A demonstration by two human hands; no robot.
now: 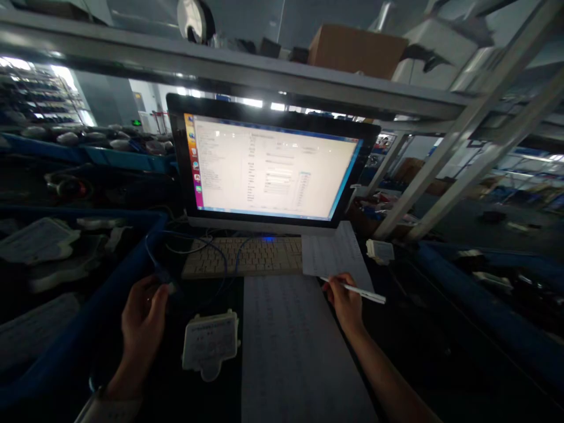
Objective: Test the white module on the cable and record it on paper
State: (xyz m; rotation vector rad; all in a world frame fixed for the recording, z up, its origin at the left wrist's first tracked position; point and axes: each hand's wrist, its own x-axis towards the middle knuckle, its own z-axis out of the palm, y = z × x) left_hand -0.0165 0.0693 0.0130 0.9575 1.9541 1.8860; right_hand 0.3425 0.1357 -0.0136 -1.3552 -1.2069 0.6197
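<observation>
A white module (210,345) lies on the dark worktop (396,335) beside a long printed sheet (291,352). The left hand (143,320) pinches the end of a blue cable (164,276). The right hand (346,302) grips a pen (359,291). A tug could drag the cable's loops across the keyboard (264,257), pressing keys.

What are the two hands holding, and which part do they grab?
The right hand holds a white pen near its tip. The left hand seems to pinch a blue cable by its end, but it is too dark to be sure.
</observation>
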